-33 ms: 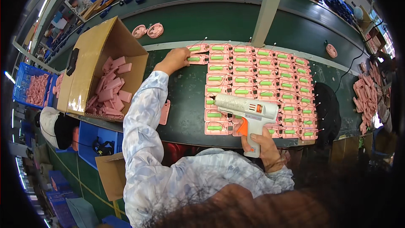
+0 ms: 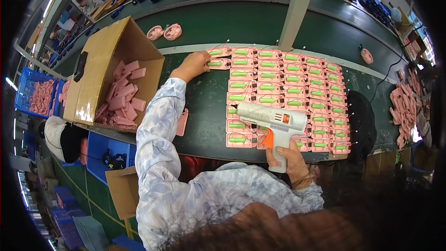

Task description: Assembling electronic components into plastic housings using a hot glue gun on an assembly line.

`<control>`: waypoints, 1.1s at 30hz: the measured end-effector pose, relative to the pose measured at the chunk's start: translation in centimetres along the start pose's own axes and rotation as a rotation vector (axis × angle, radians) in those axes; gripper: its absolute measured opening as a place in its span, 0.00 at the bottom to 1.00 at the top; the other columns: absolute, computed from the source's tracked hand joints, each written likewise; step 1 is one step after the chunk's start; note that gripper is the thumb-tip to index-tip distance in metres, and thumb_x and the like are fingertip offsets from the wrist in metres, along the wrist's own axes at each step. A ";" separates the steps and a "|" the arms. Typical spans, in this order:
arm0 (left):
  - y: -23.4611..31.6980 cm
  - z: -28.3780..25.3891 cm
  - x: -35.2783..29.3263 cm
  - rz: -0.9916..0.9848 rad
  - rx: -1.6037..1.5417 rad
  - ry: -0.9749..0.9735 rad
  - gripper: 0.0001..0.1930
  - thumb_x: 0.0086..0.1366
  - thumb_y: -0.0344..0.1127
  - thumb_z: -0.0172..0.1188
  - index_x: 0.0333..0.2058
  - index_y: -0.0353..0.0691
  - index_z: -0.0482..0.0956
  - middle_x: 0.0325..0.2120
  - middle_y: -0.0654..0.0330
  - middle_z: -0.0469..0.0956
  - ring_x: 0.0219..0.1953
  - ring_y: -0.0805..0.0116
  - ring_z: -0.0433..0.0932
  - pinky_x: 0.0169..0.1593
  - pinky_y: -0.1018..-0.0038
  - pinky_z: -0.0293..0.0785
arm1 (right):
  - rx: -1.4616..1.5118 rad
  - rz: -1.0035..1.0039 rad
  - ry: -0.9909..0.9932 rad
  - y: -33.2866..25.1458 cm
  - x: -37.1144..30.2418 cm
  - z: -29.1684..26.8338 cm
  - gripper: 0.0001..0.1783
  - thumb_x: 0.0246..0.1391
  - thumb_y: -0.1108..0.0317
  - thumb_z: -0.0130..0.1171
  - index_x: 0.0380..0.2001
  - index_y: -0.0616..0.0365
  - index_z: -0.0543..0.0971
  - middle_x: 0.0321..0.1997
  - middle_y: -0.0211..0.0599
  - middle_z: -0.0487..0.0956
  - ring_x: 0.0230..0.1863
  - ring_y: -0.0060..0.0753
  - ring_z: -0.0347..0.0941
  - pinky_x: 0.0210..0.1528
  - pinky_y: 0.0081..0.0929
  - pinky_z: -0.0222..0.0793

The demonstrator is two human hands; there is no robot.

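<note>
Dozens of pink housings (image 2: 294,94), each carrying a green cylindrical cell, lie in tight rows on the dark green bench (image 2: 204,107). The right hand (image 2: 293,160) has its grip wrapped fully around the handle of a white glue gun (image 2: 273,122) with an orange trigger; the gun hangs just above the near rows, its barrel pointing toward the person's left. The left hand (image 2: 193,65) reaches out on a pale floral sleeve to the far left corner of the array, fingers curled down onto the pink housing (image 2: 214,63) there; whether that grip pinches the piece or only presses on it cannot be told. Left of the arm stands an open cardboard box (image 2: 100,72) holding loose pink shells. One more pink part (image 2: 182,122) lies on the bench beside the sleeve. Beyond the array runs a green conveyor belt (image 2: 241,21) with two round pink fan parts (image 2: 164,32) on it. At the right edge sits another heap of pink pieces (image 2: 403,104).
</note>
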State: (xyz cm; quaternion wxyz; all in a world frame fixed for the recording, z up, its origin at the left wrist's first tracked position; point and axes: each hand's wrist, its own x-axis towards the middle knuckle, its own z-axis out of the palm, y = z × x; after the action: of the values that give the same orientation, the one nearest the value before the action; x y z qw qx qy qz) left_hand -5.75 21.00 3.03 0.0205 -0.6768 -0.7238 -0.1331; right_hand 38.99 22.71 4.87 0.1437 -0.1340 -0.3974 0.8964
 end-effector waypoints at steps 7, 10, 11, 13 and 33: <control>6.3 -4.2 -10.4 -0.305 -0.009 0.222 0.08 0.57 0.34 0.66 0.28 0.37 0.78 0.32 0.52 0.78 0.34 0.50 0.80 0.35 0.60 0.74 | 0.017 -0.007 -0.060 0.4 0.9 -0.3 0.27 0.55 0.68 0.53 0.57 0.68 0.65 0.53 0.51 0.76 0.23 0.27 0.70 0.26 0.26 0.70; 9.6 -4.6 -16.4 -0.602 0.055 0.119 0.08 0.55 0.36 0.68 0.27 0.40 0.79 0.27 0.54 0.77 0.31 0.52 0.80 0.33 0.59 0.75 | 0.024 -0.002 -0.075 0.4 1.2 0.3 0.28 0.55 0.69 0.53 0.57 0.69 0.65 0.53 0.52 0.76 0.23 0.28 0.70 0.26 0.25 0.69; 10.4 -4.3 -18.4 -0.638 0.095 0.122 0.08 0.55 0.36 0.69 0.26 0.40 0.79 0.26 0.54 0.76 0.31 0.51 0.79 0.32 0.59 0.74 | 0.036 -0.005 -0.085 0.6 1.6 0.6 0.28 0.54 0.69 0.53 0.57 0.69 0.65 0.53 0.52 0.76 0.23 0.28 0.70 0.26 0.25 0.69; 11.5 -3.5 -20.5 -0.605 0.162 0.210 0.10 0.53 0.34 0.69 0.32 0.39 0.79 0.32 0.54 0.76 0.37 0.51 0.78 0.37 0.59 0.75 | 0.023 0.023 -0.094 0.9 1.8 0.9 0.28 0.54 0.69 0.54 0.57 0.69 0.65 0.53 0.52 0.76 0.23 0.28 0.70 0.26 0.25 0.68; 11.3 -4.1 -19.4 -0.406 -0.060 0.238 0.22 0.54 0.22 0.59 0.50 0.36 0.73 0.42 0.46 0.74 0.43 0.47 0.78 0.43 0.59 0.76 | -0.123 0.079 -0.065 1.5 1.1 2.5 0.33 0.55 0.58 0.60 0.57 0.70 0.66 0.53 0.49 0.75 0.23 0.26 0.68 0.25 0.26 0.66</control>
State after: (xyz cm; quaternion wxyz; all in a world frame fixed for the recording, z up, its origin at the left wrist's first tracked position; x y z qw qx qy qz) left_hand 6.39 1.74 4.77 0.0585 -0.4972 -0.8332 -0.2349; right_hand 36.86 20.41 5.21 0.0867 -0.1291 -0.4503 0.8792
